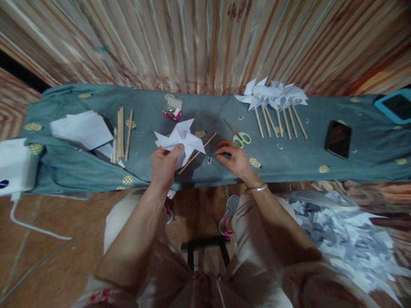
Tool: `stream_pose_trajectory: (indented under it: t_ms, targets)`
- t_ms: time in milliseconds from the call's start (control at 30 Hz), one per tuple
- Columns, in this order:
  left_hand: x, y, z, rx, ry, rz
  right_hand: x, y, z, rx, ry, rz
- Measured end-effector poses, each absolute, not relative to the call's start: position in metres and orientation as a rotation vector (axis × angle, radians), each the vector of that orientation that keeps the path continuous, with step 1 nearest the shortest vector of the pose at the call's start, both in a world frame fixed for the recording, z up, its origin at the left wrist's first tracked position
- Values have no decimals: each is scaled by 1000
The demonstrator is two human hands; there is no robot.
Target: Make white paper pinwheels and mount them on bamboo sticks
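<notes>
My left hand (165, 164) is closed on a white paper pinwheel (180, 139), held just above the teal cloth of the table (289, 160). A wooden stick (197, 153) lies slanted under the pinwheel. My right hand (233, 157) rests on the cloth to the right of the stick, fingers curled low in a pinch near a tiny dark piece (209, 160); what it holds, if anything, I cannot make out. Green-handled scissors (239, 136) lie just beyond the right hand.
Finished pinwheels on sticks (274, 105) lie at the back right, near a black phone (338, 139) and a blue-cased tablet (396, 107). A small box of pins (172, 109), spare sticks (121, 133) and white paper sheets (81, 128) lie left. Paper scraps (340, 231) cover the floor at right.
</notes>
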State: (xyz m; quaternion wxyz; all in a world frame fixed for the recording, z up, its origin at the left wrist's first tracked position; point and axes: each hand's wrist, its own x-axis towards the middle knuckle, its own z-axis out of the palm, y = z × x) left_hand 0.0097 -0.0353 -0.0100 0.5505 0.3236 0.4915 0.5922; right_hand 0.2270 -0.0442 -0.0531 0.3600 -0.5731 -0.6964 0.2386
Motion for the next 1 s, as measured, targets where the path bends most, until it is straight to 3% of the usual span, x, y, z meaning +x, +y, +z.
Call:
stream_pose_trajectory:
  t_ms: [200, 567, 1000]
  targets:
    - [15, -39, -6, 755, 1142, 1401, 228, -47, -53, -1399, -1806, 702]
    - [20, -36, -10, 771, 1129, 1393, 241, -53, -58, -1461, -1869, 551]
    - [26, -36, -11, 823, 1127, 1353, 251, -70, -32, -1554, -1964, 202]
